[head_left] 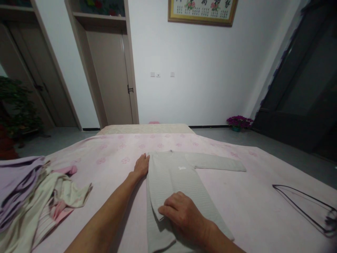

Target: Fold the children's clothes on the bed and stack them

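Note:
A pale grey-green, finely striped long-sleeved top [184,182] lies on the pink flowered bedsheet [250,203], a small white mark on its chest. One sleeve stretches out flat to the right. The other sleeve [159,179] is folded down over the front. My left hand [142,165] lies flat at the folded shoulder edge, touching the cloth with its fingers stretched out. Over the lower front, my right hand [181,214] is closed with thumb and fingers at the folded sleeve's cuff end. Its palm side is hidden.
At the left lies a heap of clothes, with a lilac garment [18,186] and a cream one [73,191]. A black wire hanger [300,207] rests on the sheet at the right. Beyond the bed are a door [110,73] and a pot of purple flowers [239,122].

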{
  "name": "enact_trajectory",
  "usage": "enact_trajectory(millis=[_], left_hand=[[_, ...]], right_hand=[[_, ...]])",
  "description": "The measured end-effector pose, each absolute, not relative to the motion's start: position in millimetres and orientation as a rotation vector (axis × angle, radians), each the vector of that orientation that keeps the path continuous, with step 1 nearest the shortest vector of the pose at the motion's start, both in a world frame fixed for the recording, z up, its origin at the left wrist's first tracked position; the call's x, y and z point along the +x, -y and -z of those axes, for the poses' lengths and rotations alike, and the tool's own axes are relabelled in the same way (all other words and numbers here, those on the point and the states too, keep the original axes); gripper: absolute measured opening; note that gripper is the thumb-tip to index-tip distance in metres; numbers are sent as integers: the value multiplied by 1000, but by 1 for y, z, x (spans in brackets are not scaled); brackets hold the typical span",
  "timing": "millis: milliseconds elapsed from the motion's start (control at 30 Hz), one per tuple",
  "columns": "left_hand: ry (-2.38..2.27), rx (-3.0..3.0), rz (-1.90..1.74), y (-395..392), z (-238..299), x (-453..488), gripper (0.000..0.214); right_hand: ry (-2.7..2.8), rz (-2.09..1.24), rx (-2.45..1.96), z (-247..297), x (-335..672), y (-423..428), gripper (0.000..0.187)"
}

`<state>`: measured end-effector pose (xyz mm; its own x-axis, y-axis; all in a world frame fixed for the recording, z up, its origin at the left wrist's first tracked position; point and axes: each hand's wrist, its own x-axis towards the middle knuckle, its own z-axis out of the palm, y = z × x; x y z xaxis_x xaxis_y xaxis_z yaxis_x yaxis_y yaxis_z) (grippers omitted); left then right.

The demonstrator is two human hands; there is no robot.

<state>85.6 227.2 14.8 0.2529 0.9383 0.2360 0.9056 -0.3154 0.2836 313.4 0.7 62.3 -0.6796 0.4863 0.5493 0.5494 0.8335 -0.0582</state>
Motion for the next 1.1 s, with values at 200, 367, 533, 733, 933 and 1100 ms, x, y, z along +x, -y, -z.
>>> enact_trajectory(millis=[200, 367, 533, 733, 933, 1100], left_hand=[[-1747, 2399, -586, -242, -10, 78, 45], [-1746, 2354, -702, -241, -6, 72, 44], [-1805, 2267, -837, -226, -5, 66, 52], [-1651, 2419, -739, -185, -3, 71, 56], [-1603, 2486, -571, -160, -6, 78, 60], [-1640, 2476, -573, -156, -11, 80, 58]], right_hand=[[2589, 62, -826, -56, 306, 2, 21], [2574, -83, -900, -56, 307, 2, 25], [2560, -129, -892, -60, 309, 2, 27], [2555, -111, -832, -66, 308, 5, 20], [2572, -40, -781, -67, 306, 11, 18], [2592, -16, -753, -67, 306, 15, 17]])
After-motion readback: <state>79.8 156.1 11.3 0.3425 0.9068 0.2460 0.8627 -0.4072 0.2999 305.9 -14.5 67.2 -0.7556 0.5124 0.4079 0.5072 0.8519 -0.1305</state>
